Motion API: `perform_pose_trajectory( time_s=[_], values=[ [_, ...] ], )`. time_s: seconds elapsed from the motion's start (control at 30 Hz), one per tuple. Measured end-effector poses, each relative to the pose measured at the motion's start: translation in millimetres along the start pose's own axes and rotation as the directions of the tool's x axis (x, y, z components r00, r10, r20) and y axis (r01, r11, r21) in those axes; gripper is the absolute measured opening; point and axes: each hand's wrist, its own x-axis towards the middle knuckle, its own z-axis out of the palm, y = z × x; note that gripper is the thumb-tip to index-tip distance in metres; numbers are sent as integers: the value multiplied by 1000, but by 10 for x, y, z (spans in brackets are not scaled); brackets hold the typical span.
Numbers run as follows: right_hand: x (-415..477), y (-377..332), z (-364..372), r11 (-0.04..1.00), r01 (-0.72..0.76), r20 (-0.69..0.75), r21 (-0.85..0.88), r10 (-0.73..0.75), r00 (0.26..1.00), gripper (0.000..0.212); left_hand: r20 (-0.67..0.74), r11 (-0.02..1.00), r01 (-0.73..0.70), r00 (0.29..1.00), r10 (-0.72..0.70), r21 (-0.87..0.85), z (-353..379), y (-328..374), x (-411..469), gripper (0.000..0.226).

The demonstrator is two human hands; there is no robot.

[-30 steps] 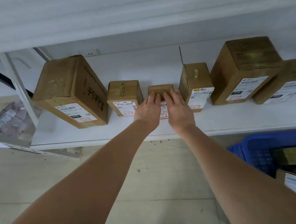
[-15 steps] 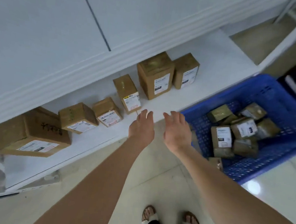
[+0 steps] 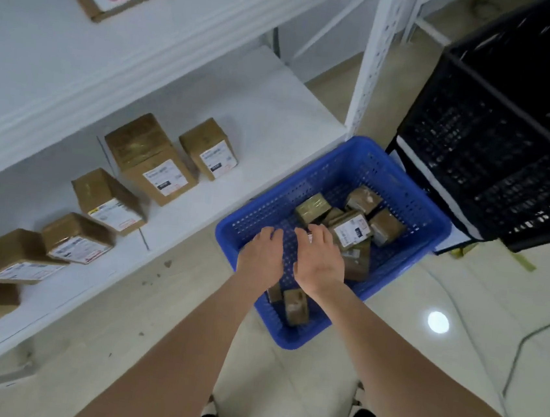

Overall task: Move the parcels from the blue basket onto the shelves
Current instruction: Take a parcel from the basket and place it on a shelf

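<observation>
Over the basket [image 3: 404, 188] my left hand [image 3: 261, 258] and right hand [image 3: 320, 262] hover spread, holding nothing; parcels [image 3: 349, 231] lie jumbled, so a hasty grab could slip

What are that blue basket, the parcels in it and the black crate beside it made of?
The blue basket looks like moulded plastic, glossy, its walls pierced with rows of holes. The parcels seem brown cardboard, some shiny with likely clear tape, with white paper labels. The black crate is probably plastic too, with lattice walls.
</observation>
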Motion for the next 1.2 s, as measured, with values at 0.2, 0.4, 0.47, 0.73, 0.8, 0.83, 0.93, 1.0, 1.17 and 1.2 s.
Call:
perform_pose_trajectory(
  time_s=[0.2,0.4,0.47,0.73,0.8,0.83,0.93,1.0,1.17,1.2],
  values=[
    [202,1024,-270,999,-29,70,19,28,997,54,66,998,21,998,-17,-64,140,977,422,48],
    [689,1645,-187,850,-421,293,317,335,896,50,144,996,47,989,-36,-77,368,1289,1004,53],
    [937,1802,-68,773,-496,340,395,379,861,53,172,992,73,984,-56,-98,444,1331,1247,55],
    [1972,2482,548,710,-539,424,453,360,831,41,321,966,218,933,-165,-138,1042,1350,2450,58],
    [2175,2635,775,716,-537,450,446,340,826,47,342,946,259,922,-183,-192,1291,1349,2661,57],
    [2274,2701,854,727,-527,459,440,323,828,51,346,927,292,916,-201,-233,1429,1345,2765,57],
    [2597,2856,1130,754,-510,477,414,297,827,66,374,820,444,875,-309,-361,1824,1302,3072,59],
    [2795,2937,1339,786,-484,490,385,270,829,71,409,684,565,819,-402,-461,2097,1238,3284,64],
    [3103,3062,1853,913,-337,460,231,202,864,66,489,371,696,705,-514,-615,2626,1035,3677,76],
    [3123,3069,1934,930,-309,451,199,193,871,61,498,338,704,693,-522,-625,2706,1006,3723,74]
  ],
)
